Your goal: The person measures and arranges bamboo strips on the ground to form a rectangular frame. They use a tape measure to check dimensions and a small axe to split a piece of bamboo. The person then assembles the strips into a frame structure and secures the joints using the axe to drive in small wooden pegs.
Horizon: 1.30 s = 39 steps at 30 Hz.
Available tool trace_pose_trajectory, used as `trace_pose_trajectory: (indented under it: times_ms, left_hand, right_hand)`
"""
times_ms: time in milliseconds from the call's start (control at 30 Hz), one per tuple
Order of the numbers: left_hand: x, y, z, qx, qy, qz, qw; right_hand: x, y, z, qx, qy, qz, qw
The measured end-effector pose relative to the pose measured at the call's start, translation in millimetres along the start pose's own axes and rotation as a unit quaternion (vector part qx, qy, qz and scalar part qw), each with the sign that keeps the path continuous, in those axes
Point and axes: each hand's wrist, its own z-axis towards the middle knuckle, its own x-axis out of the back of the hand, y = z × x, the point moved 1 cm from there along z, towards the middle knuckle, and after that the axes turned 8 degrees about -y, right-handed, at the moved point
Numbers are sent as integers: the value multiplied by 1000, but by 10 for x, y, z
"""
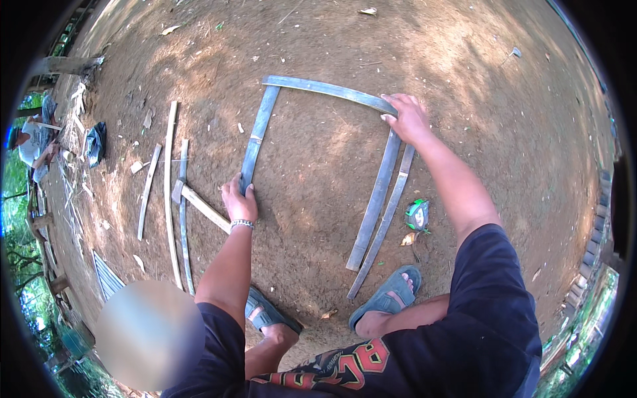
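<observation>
Outdoors, left slat (pixel 259 136) ahead of gripping left hand (pixel 239 201), top slat (pixel 325 88) leftward from gripping right hand (pixel 408 118)

Brown dirt ground (pixel 318 219), patched with sunlight, carries a hammer (pixel 207 210). Left of the hammer lie a long pale stick (pixel 168 192), a shorter stick (pixel 149 192) and, farther off, a dark bag (pixel 96 144); a thin strip (pixel 185 232) runs by the hammer's head. Right of the hammer is a gray slat (pixel 255 142), with a crosswise slat (pixel 325 87) over its far end; well to the hammer's right lie two more slats (pixel 376 199), a tape measure (pixel 417 214) and a dry leaf (pixel 408 239)
</observation>
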Motion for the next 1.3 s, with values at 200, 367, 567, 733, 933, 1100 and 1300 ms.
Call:
trace_pose_trajectory:
  times_ms: [200,367,567,733,933,1100,1300]
  left_hand:
    - [-1,-3,3,8,-1,-11,1000]
    - [32,49,-7,30,-14,-17,999]
    - [5,32,-2,43,-14,-12,999]
    - [-7,8,-20,60,-1,-33,998]
    - [107,67,-73,83,-9,-19,996]
    - [273,3,-73,172,68,3,983]
    - [501,-710,-77,364,109,24,925]
  right_hand:
    - [-123,12,74,17,-14,2,1000]
    - [-120,65,87,37,-1,-14,999]
    - [-123,59,125,34,-9,-39,999]
    - [-153,105,164,48,-8,-42,998]
    - [-218,95,106,49,-9,-49,998]
    - [20,-23,-59,72,-18,-93,993]
    - [416,-120,-754,115,-89,-80,986]
